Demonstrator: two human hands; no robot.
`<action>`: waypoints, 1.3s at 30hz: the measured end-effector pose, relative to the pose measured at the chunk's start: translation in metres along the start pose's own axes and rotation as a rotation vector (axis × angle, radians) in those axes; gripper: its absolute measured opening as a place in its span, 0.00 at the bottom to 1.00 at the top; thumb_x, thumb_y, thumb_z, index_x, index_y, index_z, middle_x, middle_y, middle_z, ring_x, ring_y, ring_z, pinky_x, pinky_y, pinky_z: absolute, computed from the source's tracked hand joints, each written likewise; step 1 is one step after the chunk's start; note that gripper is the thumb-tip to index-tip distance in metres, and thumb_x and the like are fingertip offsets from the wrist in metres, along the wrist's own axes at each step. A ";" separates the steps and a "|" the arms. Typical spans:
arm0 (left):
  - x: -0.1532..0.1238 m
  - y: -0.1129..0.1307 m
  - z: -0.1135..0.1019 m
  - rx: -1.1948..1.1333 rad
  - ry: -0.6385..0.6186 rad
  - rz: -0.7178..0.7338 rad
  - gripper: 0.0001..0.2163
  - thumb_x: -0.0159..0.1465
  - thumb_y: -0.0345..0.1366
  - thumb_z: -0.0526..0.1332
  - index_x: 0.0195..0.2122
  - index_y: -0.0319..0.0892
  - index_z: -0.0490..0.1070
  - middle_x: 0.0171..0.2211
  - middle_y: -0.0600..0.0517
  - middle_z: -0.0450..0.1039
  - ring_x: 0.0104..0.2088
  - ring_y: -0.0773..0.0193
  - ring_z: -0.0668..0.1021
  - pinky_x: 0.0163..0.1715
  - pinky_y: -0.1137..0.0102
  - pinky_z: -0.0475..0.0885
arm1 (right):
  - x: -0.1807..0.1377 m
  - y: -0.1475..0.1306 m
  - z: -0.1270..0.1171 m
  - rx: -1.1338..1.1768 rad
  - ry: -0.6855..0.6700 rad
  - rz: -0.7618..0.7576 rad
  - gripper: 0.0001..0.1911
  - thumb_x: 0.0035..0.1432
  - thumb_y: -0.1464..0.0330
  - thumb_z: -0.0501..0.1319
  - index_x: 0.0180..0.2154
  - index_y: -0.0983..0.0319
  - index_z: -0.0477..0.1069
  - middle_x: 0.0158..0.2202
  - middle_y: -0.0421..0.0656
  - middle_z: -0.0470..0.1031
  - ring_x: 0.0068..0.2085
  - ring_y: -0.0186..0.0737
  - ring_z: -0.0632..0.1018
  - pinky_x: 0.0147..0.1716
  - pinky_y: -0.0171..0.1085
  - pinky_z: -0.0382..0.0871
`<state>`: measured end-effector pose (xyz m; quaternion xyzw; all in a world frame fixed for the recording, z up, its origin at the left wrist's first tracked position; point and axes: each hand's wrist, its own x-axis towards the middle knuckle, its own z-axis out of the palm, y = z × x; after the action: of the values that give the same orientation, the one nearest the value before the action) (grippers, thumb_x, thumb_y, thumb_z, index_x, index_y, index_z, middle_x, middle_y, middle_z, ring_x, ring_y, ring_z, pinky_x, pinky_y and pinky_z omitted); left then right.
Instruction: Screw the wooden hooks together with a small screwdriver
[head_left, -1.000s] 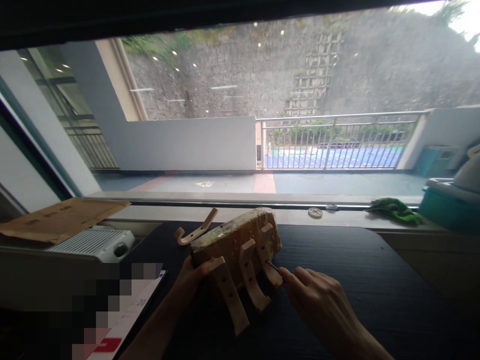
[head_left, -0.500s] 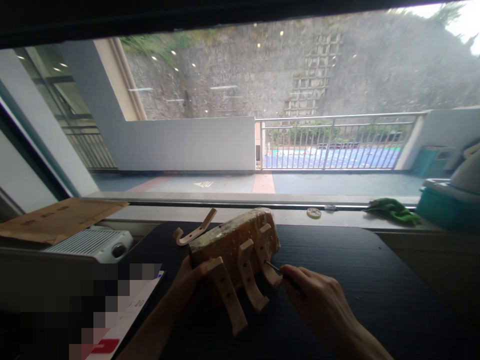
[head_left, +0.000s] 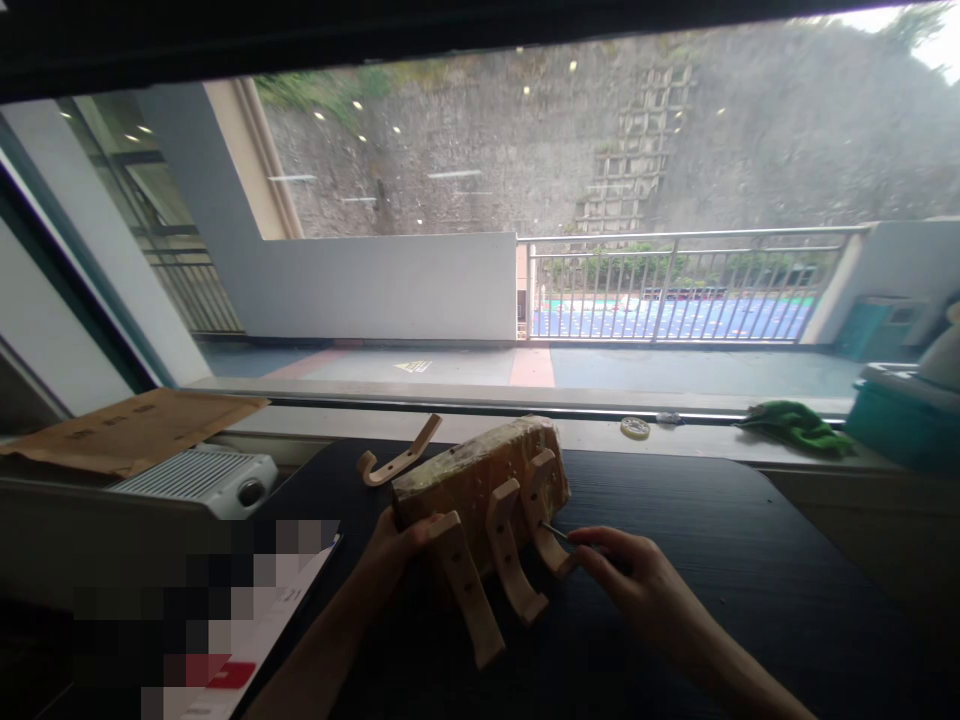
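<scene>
Right hand (head_left: 628, 562) pinches a thin tool (head_left: 557, 533) pointing up-left at a wooden hook (head_left: 535, 506), left hand (head_left: 393, 546) gripping a block (head_left: 472, 482) slanting lengthwise up-right.

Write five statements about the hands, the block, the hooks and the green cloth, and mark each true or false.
1. The right hand holds a thin tool with its tip at the rightmost hook. True.
2. The left hand lies flat, away from the block. False: the left hand holds the left end of the block.
3. Only two hooks show at the block's near side. False: three do, the middle hook among them.
4. A fourth hook shows beyond the block. True.
5. The green cloth hangs from the railing. False: the green cloth lies on the windowsill.
</scene>
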<state>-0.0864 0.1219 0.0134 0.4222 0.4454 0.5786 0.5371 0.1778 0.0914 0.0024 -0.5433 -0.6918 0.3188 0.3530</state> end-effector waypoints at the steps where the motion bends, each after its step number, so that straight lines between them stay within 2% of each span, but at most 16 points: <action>1: 0.000 0.000 0.000 -0.013 -0.002 0.000 0.11 0.41 0.36 0.71 0.25 0.37 0.76 0.20 0.53 0.74 0.22 0.63 0.75 0.24 0.73 0.68 | -0.001 0.000 0.000 -0.057 0.007 -0.009 0.17 0.57 0.60 0.55 0.43 0.60 0.75 0.35 0.44 0.79 0.35 0.43 0.78 0.34 0.37 0.70; 3: -0.001 0.001 0.001 -0.029 -0.016 0.010 0.12 0.41 0.36 0.71 0.26 0.37 0.76 0.20 0.53 0.74 0.22 0.64 0.75 0.24 0.74 0.68 | -0.003 0.001 -0.002 -0.193 0.021 -0.042 0.18 0.56 0.62 0.55 0.46 0.59 0.72 0.32 0.41 0.78 0.29 0.39 0.77 0.28 0.35 0.69; 5: -0.002 0.003 0.003 -0.029 -0.039 0.019 0.13 0.41 0.37 0.71 0.27 0.36 0.76 0.21 0.52 0.75 0.23 0.63 0.75 0.24 0.73 0.68 | -0.005 0.002 -0.004 -0.302 0.052 -0.117 0.18 0.55 0.66 0.55 0.48 0.59 0.70 0.32 0.40 0.78 0.27 0.37 0.76 0.26 0.33 0.69; 8: -0.003 0.004 0.004 -0.024 -0.065 0.017 0.14 0.41 0.37 0.71 0.28 0.36 0.76 0.21 0.52 0.75 0.24 0.62 0.75 0.26 0.73 0.69 | -0.007 0.003 -0.006 -0.421 0.106 -0.354 0.13 0.58 0.69 0.53 0.44 0.59 0.70 0.36 0.43 0.77 0.32 0.37 0.78 0.30 0.32 0.69; 10: -0.004 0.004 0.003 -0.019 -0.067 0.018 0.14 0.42 0.36 0.70 0.29 0.36 0.76 0.22 0.51 0.75 0.26 0.61 0.76 0.27 0.72 0.70 | -0.007 0.006 -0.005 -0.501 0.123 -0.511 0.13 0.60 0.70 0.51 0.43 0.59 0.71 0.33 0.42 0.77 0.29 0.36 0.77 0.27 0.31 0.68; 12: -0.004 0.002 0.001 -0.013 -0.063 0.012 0.13 0.42 0.37 0.70 0.28 0.36 0.76 0.23 0.50 0.75 0.28 0.59 0.77 0.29 0.70 0.70 | -0.006 0.010 0.000 -0.529 0.153 -0.592 0.13 0.62 0.70 0.50 0.42 0.59 0.72 0.29 0.42 0.76 0.25 0.34 0.76 0.24 0.31 0.66; 14: -0.003 0.000 -0.001 -0.024 -0.052 0.012 0.15 0.43 0.38 0.70 0.31 0.37 0.76 0.26 0.50 0.76 0.29 0.58 0.77 0.30 0.70 0.70 | -0.004 0.014 0.005 -0.469 0.179 -0.568 0.13 0.62 0.68 0.50 0.41 0.59 0.73 0.29 0.42 0.77 0.25 0.34 0.76 0.24 0.30 0.68; 16: -0.004 -0.001 -0.002 -0.027 -0.048 0.004 0.16 0.42 0.38 0.70 0.33 0.37 0.76 0.26 0.50 0.77 0.29 0.58 0.77 0.30 0.70 0.71 | -0.003 0.018 0.010 -0.347 0.174 -0.424 0.13 0.62 0.65 0.52 0.40 0.59 0.74 0.32 0.43 0.79 0.29 0.36 0.78 0.28 0.31 0.70; 19: -0.005 0.001 -0.001 0.012 -0.042 -0.023 0.13 0.43 0.38 0.70 0.28 0.37 0.77 0.23 0.49 0.76 0.28 0.56 0.77 0.29 0.69 0.71 | 0.000 0.020 0.012 -0.133 0.114 -0.174 0.15 0.60 0.60 0.54 0.39 0.60 0.75 0.36 0.43 0.79 0.37 0.42 0.79 0.35 0.32 0.73; 21: -0.007 0.004 0.000 0.040 -0.028 -0.028 0.11 0.42 0.37 0.70 0.26 0.37 0.77 0.22 0.49 0.76 0.28 0.55 0.77 0.29 0.68 0.71 | 0.001 0.020 0.010 -0.055 0.094 -0.107 0.16 0.59 0.58 0.54 0.38 0.60 0.76 0.37 0.44 0.79 0.39 0.44 0.79 0.37 0.34 0.73; 23: -0.007 0.006 0.002 0.049 -0.018 -0.024 0.10 0.42 0.36 0.69 0.25 0.37 0.76 0.21 0.50 0.75 0.27 0.56 0.77 0.28 0.68 0.71 | 0.001 0.018 0.007 -0.093 0.092 -0.099 0.16 0.59 0.58 0.54 0.38 0.60 0.76 0.36 0.44 0.80 0.38 0.44 0.79 0.35 0.34 0.73; 27: -0.007 0.008 0.003 0.050 -0.016 -0.014 0.10 0.42 0.36 0.69 0.24 0.37 0.76 0.20 0.51 0.74 0.26 0.58 0.77 0.28 0.68 0.70 | -0.003 0.016 0.001 -0.379 0.137 -0.177 0.15 0.55 0.61 0.57 0.44 0.57 0.72 0.27 0.39 0.79 0.26 0.41 0.79 0.21 0.32 0.69; 32: -0.007 0.007 0.001 0.041 -0.035 -0.020 0.10 0.42 0.37 0.69 0.25 0.37 0.76 0.21 0.51 0.75 0.27 0.57 0.77 0.30 0.67 0.71 | -0.007 0.013 -0.005 -0.543 0.169 -0.561 0.11 0.59 0.69 0.53 0.42 0.57 0.71 0.31 0.40 0.77 0.26 0.34 0.77 0.24 0.31 0.67; 34: -0.007 0.006 0.001 0.027 -0.046 -0.029 0.11 0.42 0.37 0.69 0.25 0.37 0.76 0.21 0.51 0.75 0.28 0.56 0.78 0.31 0.67 0.71 | -0.006 0.013 -0.003 -0.549 0.181 -0.632 0.11 0.61 0.69 0.52 0.41 0.58 0.72 0.30 0.41 0.76 0.25 0.34 0.76 0.23 0.31 0.67; 36: -0.007 0.007 0.002 0.014 -0.049 -0.037 0.12 0.42 0.37 0.70 0.27 0.36 0.77 0.23 0.50 0.76 0.29 0.54 0.78 0.31 0.66 0.72 | -0.006 0.015 0.001 -0.501 0.193 -0.585 0.11 0.61 0.67 0.53 0.40 0.58 0.73 0.30 0.41 0.77 0.26 0.35 0.77 0.25 0.31 0.68; 39: -0.007 0.007 0.002 0.010 -0.049 -0.029 0.14 0.42 0.36 0.70 0.30 0.36 0.77 0.24 0.49 0.77 0.30 0.53 0.78 0.31 0.66 0.72 | -0.002 0.021 0.006 -0.350 0.181 -0.356 0.12 0.60 0.62 0.54 0.40 0.58 0.73 0.34 0.42 0.79 0.31 0.39 0.79 0.28 0.32 0.72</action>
<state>-0.0861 0.1144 0.0204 0.4326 0.4410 0.5581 0.5540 0.1840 0.0930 -0.0186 -0.4918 -0.7868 0.0775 0.3648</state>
